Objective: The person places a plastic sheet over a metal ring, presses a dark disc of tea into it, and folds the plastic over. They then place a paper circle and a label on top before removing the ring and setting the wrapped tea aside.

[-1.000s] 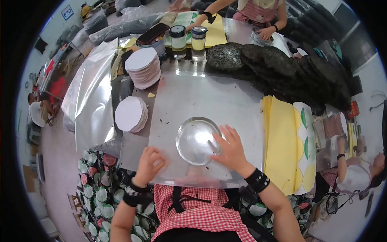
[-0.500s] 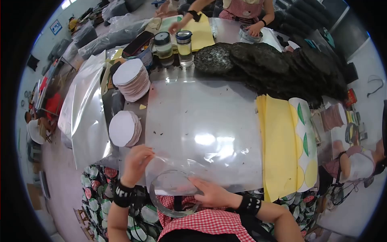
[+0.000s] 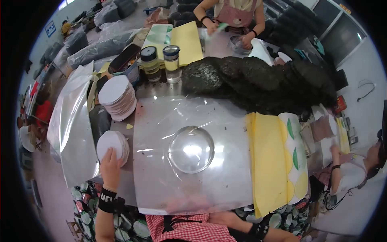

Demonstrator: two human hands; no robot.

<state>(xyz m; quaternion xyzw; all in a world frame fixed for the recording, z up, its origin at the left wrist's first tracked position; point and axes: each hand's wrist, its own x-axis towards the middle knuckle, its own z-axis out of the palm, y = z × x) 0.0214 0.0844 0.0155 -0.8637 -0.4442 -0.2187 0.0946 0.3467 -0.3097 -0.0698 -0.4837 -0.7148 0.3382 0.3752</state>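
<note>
My left hand (image 3: 111, 167) rests on the front stack of white round paper discs (image 3: 111, 143), its fingers stretched over the top disc. My right hand (image 3: 223, 219) is low at the table's front edge, by the checked apron (image 3: 181, 230); its fingers are blurred and partly lost behind the clear sheet's edge. A clear round ring-shaped piece (image 3: 210, 139) lies on the clear plastic sheet (image 3: 157, 185), apart from both hands. Behind the front stack stands a taller stack of white discs (image 3: 117, 94).
Yellow sheets (image 3: 268, 165) lie to the right, beside a leaf-printed sheet (image 3: 296, 161). Dark round seaweed-like sheets (image 3: 258, 80) are piled at the back, near two lidded jars (image 3: 172, 66). Packed round items (image 3: 86, 218) lie below the table. Another person (image 3: 234, 16) works opposite.
The ring-shaped piece has gone from my hands onto the plastic sheet. My left hand has moved to the disc stack; my right hand has drawn back toward the apron. The view has shifted.
</note>
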